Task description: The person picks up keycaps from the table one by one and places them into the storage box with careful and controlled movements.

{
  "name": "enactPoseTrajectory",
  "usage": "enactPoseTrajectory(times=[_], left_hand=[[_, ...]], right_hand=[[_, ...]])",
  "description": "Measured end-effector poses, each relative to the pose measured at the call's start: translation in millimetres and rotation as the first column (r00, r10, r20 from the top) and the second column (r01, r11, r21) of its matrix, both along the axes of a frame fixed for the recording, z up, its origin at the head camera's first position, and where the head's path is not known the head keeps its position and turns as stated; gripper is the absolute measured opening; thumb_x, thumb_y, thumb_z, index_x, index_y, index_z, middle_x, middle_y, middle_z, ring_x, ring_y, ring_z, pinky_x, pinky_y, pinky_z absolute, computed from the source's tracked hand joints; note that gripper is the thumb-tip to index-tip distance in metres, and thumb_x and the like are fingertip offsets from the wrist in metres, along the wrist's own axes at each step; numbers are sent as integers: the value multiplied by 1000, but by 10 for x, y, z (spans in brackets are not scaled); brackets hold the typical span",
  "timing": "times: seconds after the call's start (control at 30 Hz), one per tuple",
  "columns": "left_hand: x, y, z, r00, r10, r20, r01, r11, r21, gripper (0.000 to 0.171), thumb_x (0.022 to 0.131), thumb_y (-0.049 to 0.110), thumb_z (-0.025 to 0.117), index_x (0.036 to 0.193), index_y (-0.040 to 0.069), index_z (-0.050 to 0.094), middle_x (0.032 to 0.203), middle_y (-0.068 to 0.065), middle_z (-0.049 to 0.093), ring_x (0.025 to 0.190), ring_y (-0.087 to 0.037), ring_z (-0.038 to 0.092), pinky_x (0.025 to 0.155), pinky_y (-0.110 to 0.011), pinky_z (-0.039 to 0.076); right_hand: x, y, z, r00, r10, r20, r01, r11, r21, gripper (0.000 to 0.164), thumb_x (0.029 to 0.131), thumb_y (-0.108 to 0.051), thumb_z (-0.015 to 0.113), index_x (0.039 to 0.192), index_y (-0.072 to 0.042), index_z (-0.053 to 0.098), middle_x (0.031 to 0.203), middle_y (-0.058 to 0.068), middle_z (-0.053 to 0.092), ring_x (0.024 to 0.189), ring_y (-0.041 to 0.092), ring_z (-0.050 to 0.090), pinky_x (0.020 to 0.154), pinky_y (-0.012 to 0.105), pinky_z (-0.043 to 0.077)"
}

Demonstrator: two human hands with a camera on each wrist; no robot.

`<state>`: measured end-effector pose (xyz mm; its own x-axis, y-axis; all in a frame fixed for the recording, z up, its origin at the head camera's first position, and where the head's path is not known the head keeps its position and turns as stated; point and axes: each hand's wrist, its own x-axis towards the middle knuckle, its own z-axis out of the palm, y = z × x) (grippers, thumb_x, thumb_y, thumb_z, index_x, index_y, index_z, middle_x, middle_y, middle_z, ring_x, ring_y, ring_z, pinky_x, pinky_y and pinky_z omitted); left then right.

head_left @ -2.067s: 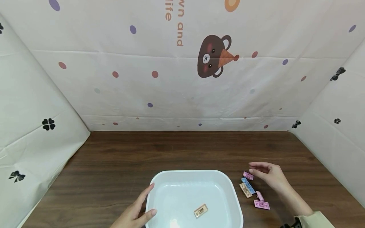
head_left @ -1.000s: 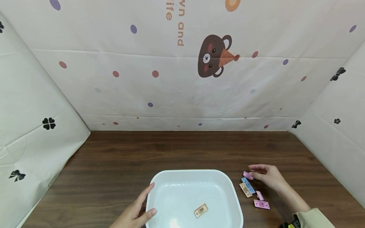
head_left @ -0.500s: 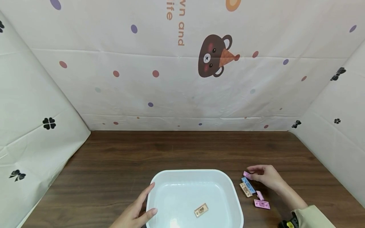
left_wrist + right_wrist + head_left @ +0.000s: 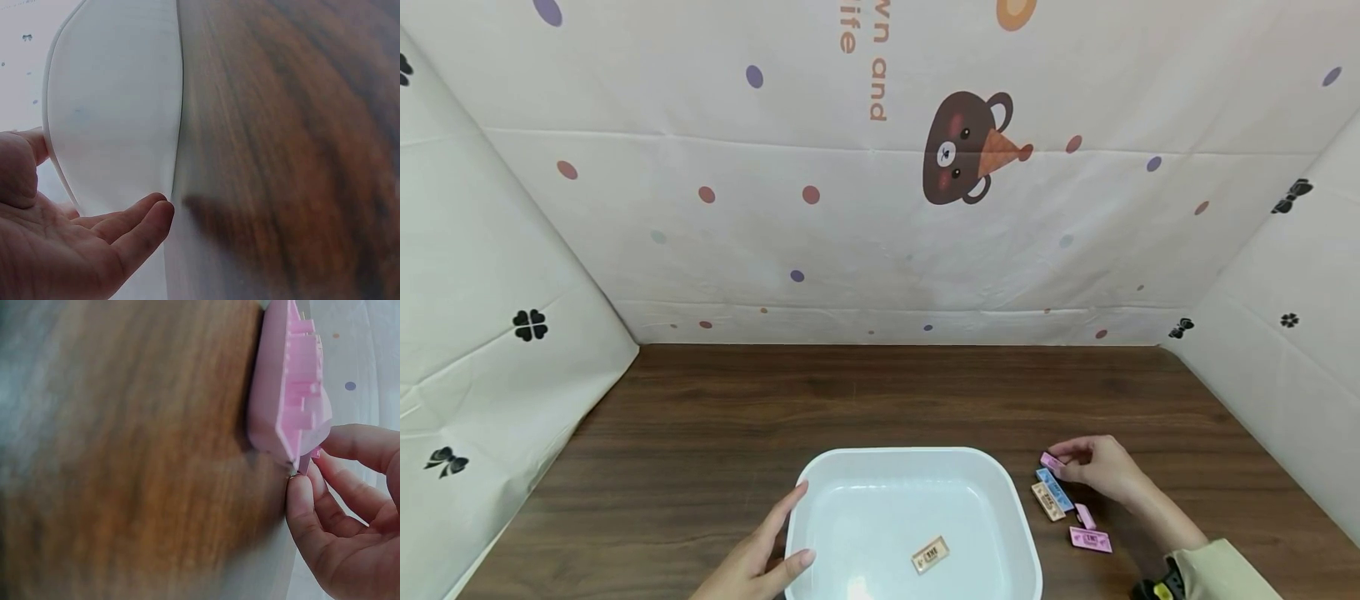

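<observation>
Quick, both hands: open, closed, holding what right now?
Left hand: holding the white tray at its left edge.
Right hand: pinching the farthest pink piece.

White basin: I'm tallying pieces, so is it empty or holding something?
Not empty: the head view shows one beige piece inside the basin. Its near end is out of frame, so cannot tell there.

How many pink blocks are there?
3: one rectangular pink plastic block pinched by the right hand; nearer the camera on the brown wooden table, a second pink block, then a third pink block. Others may be hidden.
</observation>
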<state>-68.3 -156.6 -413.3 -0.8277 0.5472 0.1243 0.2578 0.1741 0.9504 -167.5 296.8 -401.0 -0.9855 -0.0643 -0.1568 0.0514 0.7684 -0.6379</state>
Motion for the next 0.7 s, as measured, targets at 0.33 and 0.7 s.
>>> enactPoseTrajectory(times=[0.33, 0.7], left_hand=[[2, -5, -4, 1000, -2, 13, 2, 1000, 1, 62, 95, 9, 48, 141, -5, 8, 117, -36, 42, 94, -8, 58, 68, -26, 52], [-2, -1, -6, 1000, -2, -2, 2, 1000, 2, 62, 94, 8, 48, 141, -5, 9, 118, -37, 41, 95, -8, 58, 68, -26, 52]], right_hand=[[-1, -7, 2, 1000, 4, -8, -4, 1000, 20, 29, 74, -12, 73, 99, 4, 67, 78, 3, 63, 69, 15, 51, 57, 25, 42], [20, -27, 22, 1000, 12, -10, -12, 1000, 5, 29, 75, -11, 73, 99, 4, 67, 80, 5, 64, 69, 13, 53, 57, 24, 44]])
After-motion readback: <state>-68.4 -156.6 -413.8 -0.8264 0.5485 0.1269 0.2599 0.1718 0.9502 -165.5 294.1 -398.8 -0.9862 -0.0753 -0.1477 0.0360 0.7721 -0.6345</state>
